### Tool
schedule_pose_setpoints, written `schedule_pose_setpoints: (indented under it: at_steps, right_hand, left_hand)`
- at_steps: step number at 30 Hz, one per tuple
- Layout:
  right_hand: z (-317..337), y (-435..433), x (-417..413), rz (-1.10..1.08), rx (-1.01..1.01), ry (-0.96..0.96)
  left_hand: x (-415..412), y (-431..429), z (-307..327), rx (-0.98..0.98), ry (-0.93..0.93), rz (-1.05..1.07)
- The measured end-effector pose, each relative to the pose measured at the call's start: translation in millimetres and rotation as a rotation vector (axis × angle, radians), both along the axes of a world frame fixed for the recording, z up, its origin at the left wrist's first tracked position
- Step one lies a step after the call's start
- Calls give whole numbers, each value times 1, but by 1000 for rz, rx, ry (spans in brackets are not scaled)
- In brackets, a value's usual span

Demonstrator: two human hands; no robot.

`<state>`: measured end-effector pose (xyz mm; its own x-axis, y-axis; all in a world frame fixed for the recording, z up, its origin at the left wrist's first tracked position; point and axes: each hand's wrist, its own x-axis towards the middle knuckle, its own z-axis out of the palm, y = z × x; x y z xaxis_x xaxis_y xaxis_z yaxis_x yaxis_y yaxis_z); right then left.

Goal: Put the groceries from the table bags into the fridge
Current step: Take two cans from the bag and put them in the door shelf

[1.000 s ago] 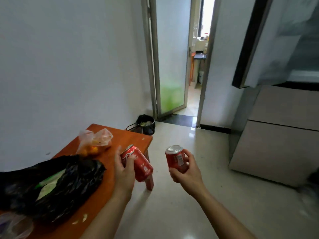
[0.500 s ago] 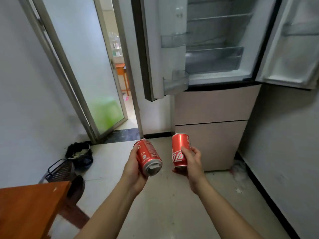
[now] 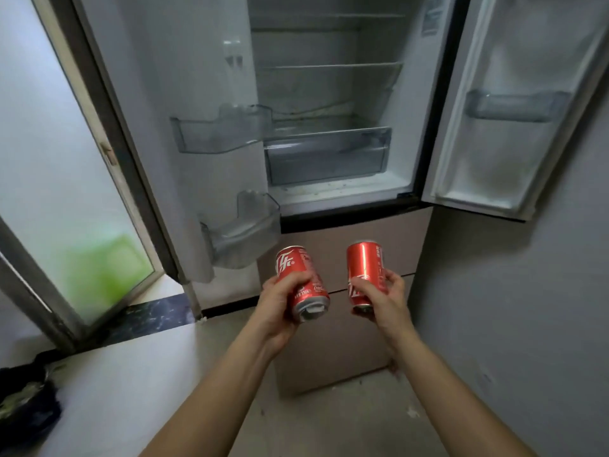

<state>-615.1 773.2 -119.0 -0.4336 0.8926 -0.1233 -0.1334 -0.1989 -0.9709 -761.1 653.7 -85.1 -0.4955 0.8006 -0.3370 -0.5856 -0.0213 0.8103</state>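
Head camera looks forward and down, near the open fridge [image 3: 329, 127].

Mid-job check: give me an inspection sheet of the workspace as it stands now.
Surface: fridge, both upper doors open; no groceries seen on shelves, in the drawer or door bins.
Job's things: two red cans; left can tilted, one end toward the camera; right can near upright; neither in the fridge.
Clutter: dark bundle on the floor, lower left.
Hands: left hand grips the left can; right hand grips the right can.
Cables: nothing seen.
Surroundings: frosted glass door at left, grey wall at right.
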Motion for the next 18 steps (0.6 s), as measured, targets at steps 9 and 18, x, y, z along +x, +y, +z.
schedule_pose_setpoints:
  at_steps: [9,18]
  right_hand:
    - [18,134,-66,187,68,140]
    - [86,172,-167,649,390,174]
  left_hand:
    - [-21,84,42,-29,653,314]
    - [-43,73,94,-427,1015,906]
